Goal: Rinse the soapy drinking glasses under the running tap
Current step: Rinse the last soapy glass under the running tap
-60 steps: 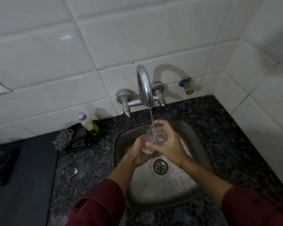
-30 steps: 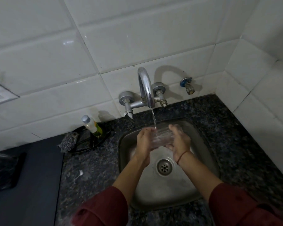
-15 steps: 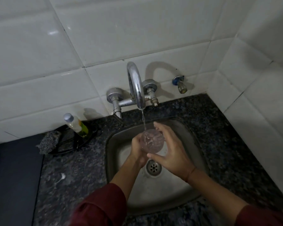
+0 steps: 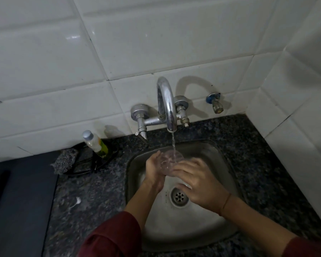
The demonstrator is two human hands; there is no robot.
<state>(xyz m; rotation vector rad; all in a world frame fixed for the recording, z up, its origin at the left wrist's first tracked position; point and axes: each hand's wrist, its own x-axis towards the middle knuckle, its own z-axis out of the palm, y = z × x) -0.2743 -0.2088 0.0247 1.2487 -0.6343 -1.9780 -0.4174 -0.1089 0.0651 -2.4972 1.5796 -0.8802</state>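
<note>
Left hand (image 4: pixel 154 168) and right hand (image 4: pixel 198 184) both grip clear drinking glass (image 4: pixel 170 160) under curved chrome tap (image 4: pixel 166 102) stream, above steel sink (image 4: pixel 228 175).

On my feed the speckled counter (image 4: pixel 93 191) has a sink (image 4: pixel 221 164) set in, plus a scrubber (image 4: pixel 65 160), bottle (image 4: pixel 95 143) on a dark tray (image 4: pixel 85 168), and a foam blob (image 4: pixel 78 200).

A clear drinking glass (image 4: pixel 171 159) is held straight below the spout of the chrome tap (image 4: pixel 165 101), tilted so that its round mouth faces up toward the spout. A thin stream of water (image 4: pixel 173 143) falls from the tap into that mouth. The glass's lower part is hidden from view.
</note>
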